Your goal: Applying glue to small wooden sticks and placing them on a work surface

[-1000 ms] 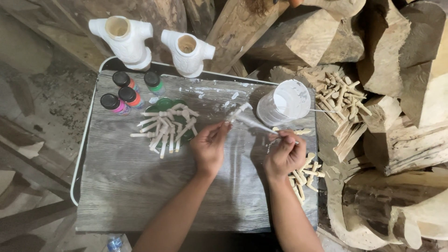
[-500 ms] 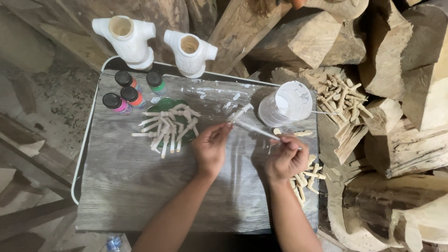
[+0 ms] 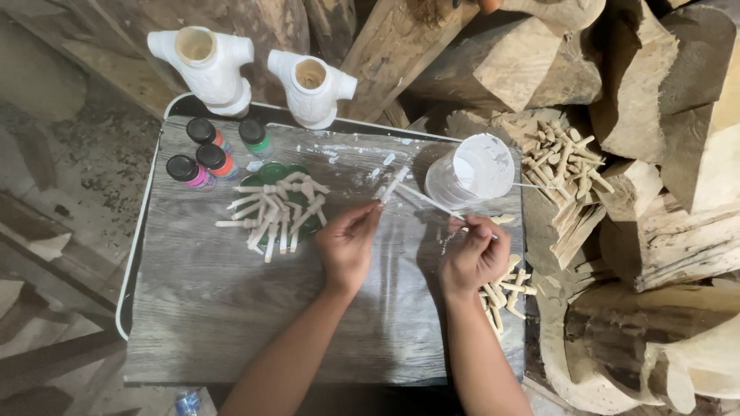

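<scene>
Grey wood-grain board under your hands, log stack at right. White-smeared plastic cup near board's right edge. Pile of painted pegs on green dish, left of centre. Your left hand pinches small wooden peg, held above board. Your right hand closed around thin brush, tip at peg. Step judged: coating peg white. Next: turn peg to cover bare side.
</scene>
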